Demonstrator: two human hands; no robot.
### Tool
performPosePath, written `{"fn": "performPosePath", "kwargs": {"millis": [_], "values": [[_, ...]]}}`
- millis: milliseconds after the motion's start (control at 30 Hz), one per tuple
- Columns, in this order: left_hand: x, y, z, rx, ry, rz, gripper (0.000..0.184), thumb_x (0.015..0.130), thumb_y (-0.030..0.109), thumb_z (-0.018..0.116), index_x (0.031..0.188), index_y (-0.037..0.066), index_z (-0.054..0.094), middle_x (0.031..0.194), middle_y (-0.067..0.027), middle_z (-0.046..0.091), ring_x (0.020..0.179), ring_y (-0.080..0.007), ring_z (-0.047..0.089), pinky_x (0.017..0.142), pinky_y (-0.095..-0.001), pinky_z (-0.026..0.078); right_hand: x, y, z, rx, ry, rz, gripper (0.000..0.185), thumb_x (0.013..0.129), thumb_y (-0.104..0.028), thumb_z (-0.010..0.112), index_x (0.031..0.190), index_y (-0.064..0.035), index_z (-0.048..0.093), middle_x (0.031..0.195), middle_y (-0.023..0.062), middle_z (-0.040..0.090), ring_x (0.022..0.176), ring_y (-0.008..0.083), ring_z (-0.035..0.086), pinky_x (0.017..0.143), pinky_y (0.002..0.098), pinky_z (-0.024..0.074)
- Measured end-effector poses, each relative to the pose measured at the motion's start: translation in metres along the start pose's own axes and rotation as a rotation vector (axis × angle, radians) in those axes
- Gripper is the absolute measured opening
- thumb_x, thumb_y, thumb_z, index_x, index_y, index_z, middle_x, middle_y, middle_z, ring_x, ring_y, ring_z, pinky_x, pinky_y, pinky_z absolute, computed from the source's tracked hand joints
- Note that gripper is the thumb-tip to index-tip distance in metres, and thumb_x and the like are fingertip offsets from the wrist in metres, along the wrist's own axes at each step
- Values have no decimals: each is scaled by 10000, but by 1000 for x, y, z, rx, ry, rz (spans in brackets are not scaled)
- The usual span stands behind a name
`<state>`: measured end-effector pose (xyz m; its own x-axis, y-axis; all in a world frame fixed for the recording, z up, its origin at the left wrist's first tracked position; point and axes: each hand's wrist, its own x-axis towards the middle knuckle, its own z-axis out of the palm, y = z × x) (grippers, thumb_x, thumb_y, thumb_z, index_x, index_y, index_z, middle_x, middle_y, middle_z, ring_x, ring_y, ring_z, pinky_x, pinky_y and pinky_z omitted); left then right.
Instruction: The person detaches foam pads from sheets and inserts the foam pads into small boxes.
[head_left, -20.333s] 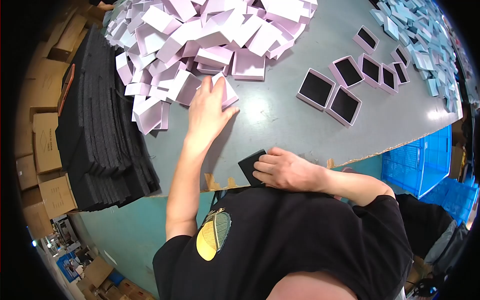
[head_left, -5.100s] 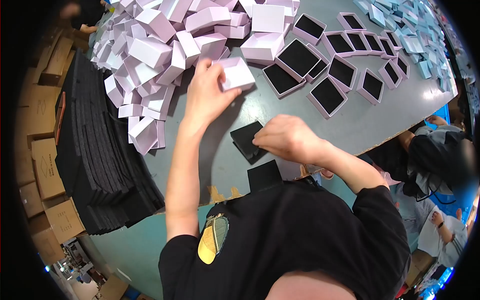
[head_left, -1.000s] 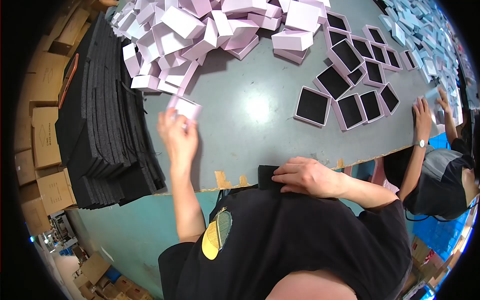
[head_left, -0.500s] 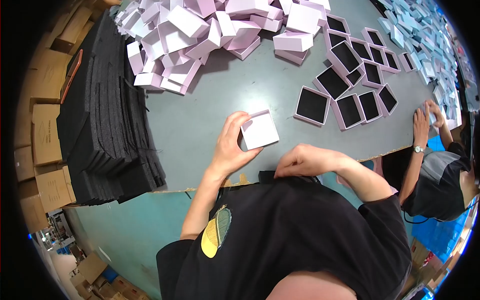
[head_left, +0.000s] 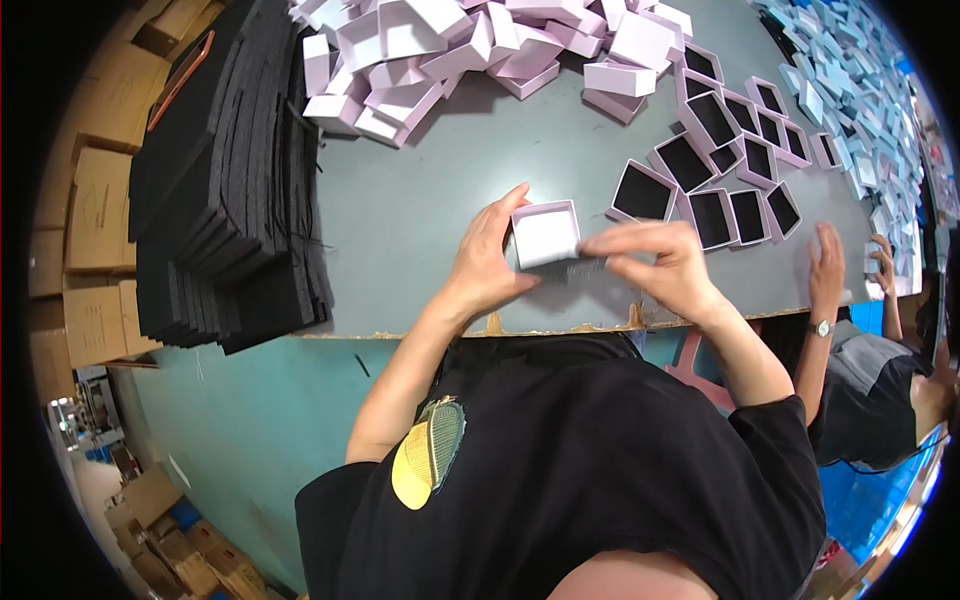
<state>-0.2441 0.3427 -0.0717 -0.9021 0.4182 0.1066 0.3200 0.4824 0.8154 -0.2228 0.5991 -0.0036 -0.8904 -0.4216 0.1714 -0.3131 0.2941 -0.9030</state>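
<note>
My left hand [head_left: 482,262] grips a small open pale-pink box [head_left: 546,230] by its left side, thumb at the near edge and fingers along the far corner. The box's inside is white. Between thumb and fingers of my right hand [head_left: 668,265] is a dark foam pad [head_left: 574,268], smeared by motion, at the near right edge of the box. Whether the pad touches the box I cannot tell. To the right of my hands stand several pink boxes with black pads inside, the nearest being a lined box [head_left: 643,192].
A heap of pink boxes [head_left: 420,45] lies at the far side of the grey table [head_left: 400,220]. Black foam sheets [head_left: 235,170] are stacked at the left. Light-blue boxes [head_left: 835,90] cover the far right, near a co-worker's hand [head_left: 826,262]. Cartons [head_left: 100,210] stand beyond the left edge.
My right hand has risen from the table's front edge to the box, bringing the dark foam pad. My left hand still holds the box. The view has shifted somewhat.
</note>
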Motion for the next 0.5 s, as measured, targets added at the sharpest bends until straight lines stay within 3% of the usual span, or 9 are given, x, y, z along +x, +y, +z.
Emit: {"fn": "performPosePath", "kwargs": {"millis": [33,67,167,200,300,467,500], "values": [[0,-1,6,-22,78,70,1121,557,112,907,1525,145,345,1297,-115,575,1218,-331,549,1049,-427,446,6,-3,3,-139,183,-197,210,808,11,710,1003,-40,771,985,85,764,941,211,723,840,352,565],[1,-2,6,-37,82,63,1126,558,119,911,1528,136,339,1284,-112,583,1213,-331,553,1045,-431,446,13,-4,5,-317,210,-378,223,763,-16,718,981,-46,751,1021,74,748,962,239,704,838,359,559],[1,-1,5,-87,88,42,1144,556,135,918,1535,112,325,1267,-123,592,1198,-337,560,1044,-437,444,18,18,19,-671,5,-604,274,730,-85,694,997,-28,723,1040,76,721,991,238,677,854,358,542],[1,-1,5,-105,90,33,1150,555,139,919,1536,105,322,1264,-130,593,1192,-339,561,1044,-438,443,18,25,24,-806,-98,-627,321,731,-140,654,1019,-3,697,1040,81,701,1007,239,656,877,373,531],[1,-8,12,-66,97,57,1158,582,126,933,1552,87,301,1312,-130,565,1227,-277,554,1031,-399,471,22,25,33,-805,-118,-571,316,736,-102,659,1032,0,698,1053,105,714,976,287,684,895,419,560],[1,-12,19,-35,177,194,1127,582,172,908,1534,45,316,1271,-164,568,1182,-345,550,1037,-434,445,21,26,34,-762,-168,-413,335,710,-4,668,1043,10,696,1101,133,700,1063,322,667,1007,444,524],[1,-11,19,-30,162,183,1124,583,177,899,1531,36,312,1268,-169,567,1170,-360,547,1035,-443,440,20,20,29,-771,-251,-357,348,698,25,657,1044,20,698,1145,148,687,1104,314,653,1092,467,457]]}}
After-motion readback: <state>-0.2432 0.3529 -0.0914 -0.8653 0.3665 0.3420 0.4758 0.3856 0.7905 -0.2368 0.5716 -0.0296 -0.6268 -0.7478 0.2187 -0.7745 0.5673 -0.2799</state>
